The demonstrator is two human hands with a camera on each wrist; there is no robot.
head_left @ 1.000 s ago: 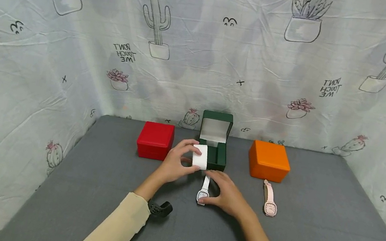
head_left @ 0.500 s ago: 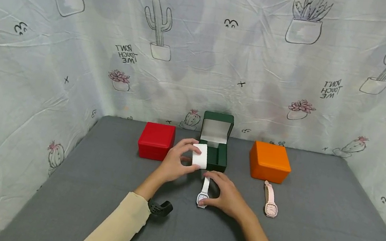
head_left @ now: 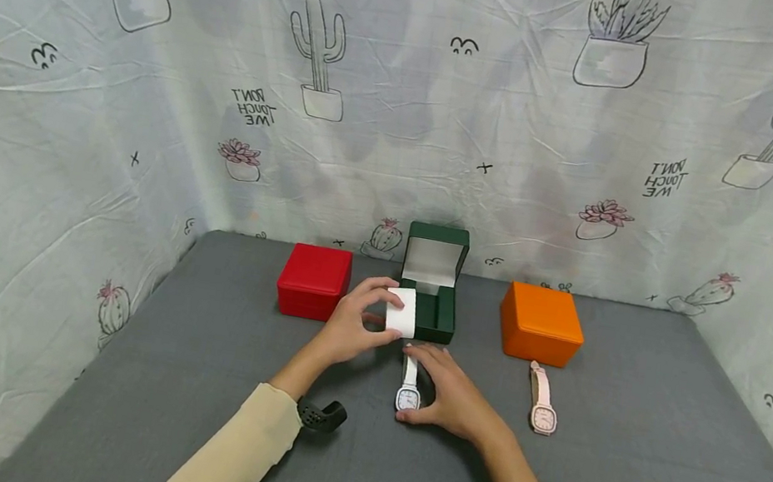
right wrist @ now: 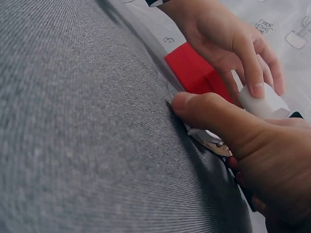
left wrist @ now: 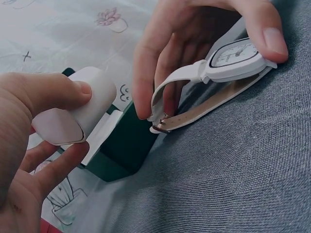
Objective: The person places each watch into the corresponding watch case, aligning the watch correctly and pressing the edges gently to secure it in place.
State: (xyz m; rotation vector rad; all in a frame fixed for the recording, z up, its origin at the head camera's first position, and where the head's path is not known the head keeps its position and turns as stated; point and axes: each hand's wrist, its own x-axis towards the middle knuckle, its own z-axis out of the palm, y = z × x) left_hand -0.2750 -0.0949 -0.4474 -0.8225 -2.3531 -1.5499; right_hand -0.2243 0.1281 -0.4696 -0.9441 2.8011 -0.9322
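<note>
On my head feed the left hand (head_left: 352, 327) pinches a white cushion (head_left: 401, 315) between thumb and fingers, in front of the green box (head_left: 439, 233), whose lid stands raised with its pale lining facing me; the right hand (head_left: 450, 390) arches over the white watch (head_left: 408, 399), fingers curled to the strap's far end and thumb at the near edge of the case, so I read it as clamped lengthwise on the watch; the two hands are near each other but apart; taking the white watch as the centre of my dial, it lies on the grey tablecloth (head_left: 627, 448) with the green box at 12 o'clock, the cushion between 11 and 12, the closed red box (head_left: 313, 284) at 10, the closed orange box (head_left: 542, 325) at 2, and a pink watch (head_left: 543, 419) at 3, dial up, its strap reaching toward the orange box; the left wrist feed gives me the white watch's strap (left wrist: 182, 75) in a loop, its buckle (left wrist: 160, 130) beside the fingertips; from the right wrist feed I get mostly cloth and thumb, the watch largely hidden; cream sleeves (head_left: 239, 454) come in from 7 and 5 o'clock, and a printed curtain (head_left: 388, 132) hangs behind everything at 12
</note>
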